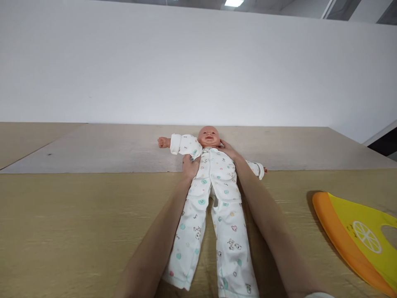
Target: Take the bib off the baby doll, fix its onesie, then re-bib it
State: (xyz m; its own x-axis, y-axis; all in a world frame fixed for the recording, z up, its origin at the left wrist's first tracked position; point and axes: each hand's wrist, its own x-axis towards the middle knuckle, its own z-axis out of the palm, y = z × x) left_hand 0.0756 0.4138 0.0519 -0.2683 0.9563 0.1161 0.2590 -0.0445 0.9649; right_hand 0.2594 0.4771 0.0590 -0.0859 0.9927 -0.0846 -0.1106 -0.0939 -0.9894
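Lying face-up on the desk (pixel 77 215) in the head view, long axis running away from the person, the doll (pixel 211 182) has left hand (pixel 190 164) pinching its shoulder cloth, right hand (pixel 228 150) resting released beside its neck.

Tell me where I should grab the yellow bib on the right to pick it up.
Probably the bib by its thick orange edge, coming in with the right hand from the bib's left. It lies flat on the table, and that raised rim nearest the doll looks easiest to pinch.
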